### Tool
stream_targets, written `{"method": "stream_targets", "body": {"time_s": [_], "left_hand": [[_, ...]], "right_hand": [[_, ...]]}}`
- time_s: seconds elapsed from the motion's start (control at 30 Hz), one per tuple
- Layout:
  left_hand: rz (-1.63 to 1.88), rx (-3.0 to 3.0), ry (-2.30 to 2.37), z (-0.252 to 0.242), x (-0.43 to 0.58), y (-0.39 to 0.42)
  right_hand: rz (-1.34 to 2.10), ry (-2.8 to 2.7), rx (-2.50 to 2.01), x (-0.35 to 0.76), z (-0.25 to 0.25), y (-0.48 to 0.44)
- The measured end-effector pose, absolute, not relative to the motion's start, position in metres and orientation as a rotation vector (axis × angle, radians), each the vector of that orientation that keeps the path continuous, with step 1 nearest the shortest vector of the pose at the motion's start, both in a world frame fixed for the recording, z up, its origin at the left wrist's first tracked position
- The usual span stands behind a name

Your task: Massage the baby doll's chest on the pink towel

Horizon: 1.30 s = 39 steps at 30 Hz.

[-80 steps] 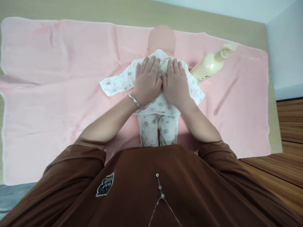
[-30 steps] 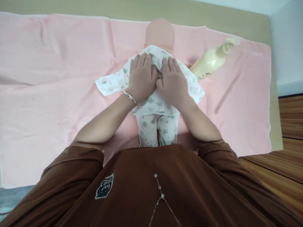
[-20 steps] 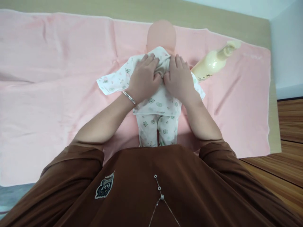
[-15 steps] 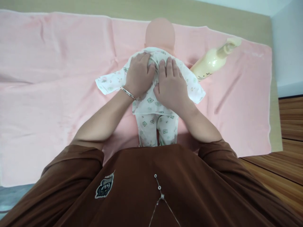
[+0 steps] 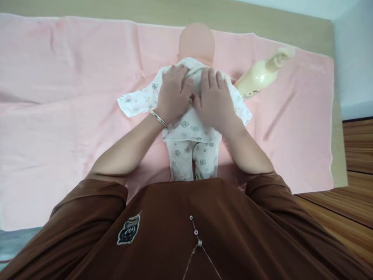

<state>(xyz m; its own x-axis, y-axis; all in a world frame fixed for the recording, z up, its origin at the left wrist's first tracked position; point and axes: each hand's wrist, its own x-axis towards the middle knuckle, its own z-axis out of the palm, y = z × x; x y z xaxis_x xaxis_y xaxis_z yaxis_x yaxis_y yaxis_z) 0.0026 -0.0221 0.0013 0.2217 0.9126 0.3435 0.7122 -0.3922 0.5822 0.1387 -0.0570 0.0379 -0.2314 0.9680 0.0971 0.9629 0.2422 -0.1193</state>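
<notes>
Both of the person's hands are laid palm down on the back of a doll [image 5: 194,130], side by side, and from here I see nothing gripped in either. The left hand [image 5: 174,95] is spread out over the white printed top [image 5: 201,130], its fingers close together and its thumb held away from them. The right hand [image 5: 216,99] lies just beside it, fingers straight and slightly parted, thumb turned in toward the left; I can't tell whether the two thumbs touch. Between the hands the fabric is rucked into soft folds.

The doll's smooth, bare head [image 5: 196,43] sits just beyond the fingertips. One sleeve [image 5: 138,103] stretches out to the left of the left hand, while the other pokes out past the right. Nearer the person than both hands are the printed trousers [image 5: 205,161], their lower ends out of sight behind the brown shirt [image 5: 175,225]. A silvery bangle [image 5: 159,119] circles the left wrist.

To the right of the right hand, near it, is a cream pump bottle [image 5: 259,77], its base hidden by the sleeve. Pink cloth [image 5: 58,116] spreads beneath everything on either side of the hands.
</notes>
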Motion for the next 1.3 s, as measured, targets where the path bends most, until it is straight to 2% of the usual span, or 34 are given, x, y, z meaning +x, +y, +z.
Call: {"method": "stream_targets", "body": {"time_s": [0.2, 0.4, 0.6, 1.07, 1.3], "left_hand": [[0.961, 2.187, 1.582, -0.013, 0.002, -0.011], [0.874, 2.21, 1.72, -0.018, 0.006, -0.01], [0.838, 2.147, 1.723, -0.018, 0.004, -0.005], [0.856, 2.175, 1.774, -0.009, 0.005, -0.013], [0.77, 2.291, 1.583, 0.021, 0.009, -0.04]], "right_hand": [[0.152, -2.365, -1.79, 0.134, 0.04, -0.06], [0.151, -2.131, -1.923, 0.154, 0.021, -0.025], [0.078, -2.168, -1.923, 0.153, 0.019, -0.024], [0.174, -2.074, -2.009, 0.152, 0.013, -0.022], [0.178, -2.124, -2.007, 0.149, 0.02, -0.027]]}}
